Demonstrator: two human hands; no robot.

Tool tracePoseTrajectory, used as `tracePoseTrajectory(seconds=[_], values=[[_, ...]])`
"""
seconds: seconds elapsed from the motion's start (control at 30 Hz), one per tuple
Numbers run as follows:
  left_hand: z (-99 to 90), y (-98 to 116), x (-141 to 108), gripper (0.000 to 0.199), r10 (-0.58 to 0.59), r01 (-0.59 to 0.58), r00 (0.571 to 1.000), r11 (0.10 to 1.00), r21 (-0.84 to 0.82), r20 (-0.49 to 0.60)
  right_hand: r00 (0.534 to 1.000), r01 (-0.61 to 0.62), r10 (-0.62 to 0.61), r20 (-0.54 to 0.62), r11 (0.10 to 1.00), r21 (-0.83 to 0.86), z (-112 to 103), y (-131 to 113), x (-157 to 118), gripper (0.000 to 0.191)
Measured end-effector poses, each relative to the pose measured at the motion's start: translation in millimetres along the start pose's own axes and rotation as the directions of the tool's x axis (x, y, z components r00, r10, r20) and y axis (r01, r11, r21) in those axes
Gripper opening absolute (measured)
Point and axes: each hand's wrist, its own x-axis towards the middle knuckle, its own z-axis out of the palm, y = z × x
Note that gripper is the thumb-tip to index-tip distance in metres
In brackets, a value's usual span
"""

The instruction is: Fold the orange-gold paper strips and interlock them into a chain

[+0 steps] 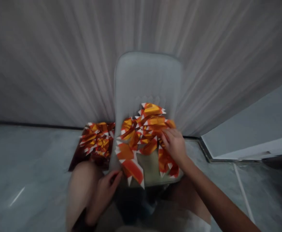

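Note:
Orange, gold and white shiny ribbon-like pieces (148,132) with pointed ends lie heaped on the seat of a grey chair (148,74). My right hand (174,143) is at the right side of the heap, its fingers pinched together on an orange piece. Near the seat's front left corner, my left hand (107,187) rests over my knee with thumb and fingertips brought together; whether anything is between them is too blurred to tell. One orange and white piece (132,169) hangs toward the seat's front edge, just right of that hand.
More such pieces (98,138) lie on a dark red bag or box (77,159) left of the chair. A grey curtain (59,64) hangs behind. On the right are a pale panel (252,125) and a dark object (279,161) on the grey floor (27,170).

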Motion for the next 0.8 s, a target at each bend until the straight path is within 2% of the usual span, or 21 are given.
tracePoseTrajectory(seconds=[0.03,0.13,0.2,0.27,0.33,0.4,0.53,0.6,0.67,0.7,0.8], values=[[1.4,-1.1,0.5,0.044,-0.018,0.018,1.0,1.0,-0.018,-0.019,1.0,-0.019,0.018,0.01,0.996,0.09,4.2,-15.1,-24.2,0.028],[5.7,-4.6,4.5,0.042,-0.054,0.048,0.996,0.995,-0.09,-0.065,0.986,-0.011,-0.035,0.164,0.962,0.271,30.0,-65.1,-84.7,0.027],[7.8,-5.2,6.7,0.04,-0.055,0.046,0.996,0.991,-0.125,-0.072,0.963,-0.071,0.0,0.268,0.964,0.257,56.4,-92.7,-109.9,0.04],[8.6,-4.2,6.8,0.038,-0.048,0.038,0.997,0.988,-0.15,-0.06,0.937,-0.153,0.079,0.341,0.969,0.196,82.0,-108.4,-123.6,0.054],[8.0,-4.0,4.5,0.035,-0.045,0.037,0.998,0.982,-0.185,-0.044,0.916,-0.207,0.129,0.38,0.963,0.173,99.0,-111.8,-129.6,0.056],[6.3,-7.1,0.7,0.034,-0.052,0.041,0.998,0.973,-0.228,-0.039,0.916,-0.223,0.137,0.376,0.955,0.196,104.3,-107.3,-132.0,0.05],[0.5,-22.8,-7.1,0.034,-0.068,0.05,0.996,0.958,-0.282,-0.052,0.942,-0.265,0.2,0.268,0.936,0.232,93.8,-95.6,-133.9,0.049],[-3.3,-29.5,-10.5,0.035,-0.077,0.057,0.996,0.954,-0.293,-0.055,0.932,-0.342,0.285,0.225,0.897,0.278,87.3,-94.4,-134.0,0.057],[-6.9,-30.6,-14.4,0.035,-0.081,0.061,0.995,0.952,-0.3,-0.056,0.89,-0.455,0.403,0.212,0.803,0.384,82.1,-98.0,-133.3,0.068],[-8.1,-28.5,-16.6,0.035,-0.083,0.064,0.995,0.95,-0.306,-0.052,0.856,-0.515,0.465,0.226,0.724,0.459,79.6,-101.8,-132.7,0.073],[-7.9,-12.0,-24.2,0.034,-0.082,0.076,0.997,0.934,-0.348,-0.002,0.723,-0.637,0.597,0.347,0.383,0.669,68.6,-119.5,-130.1,0.075]])
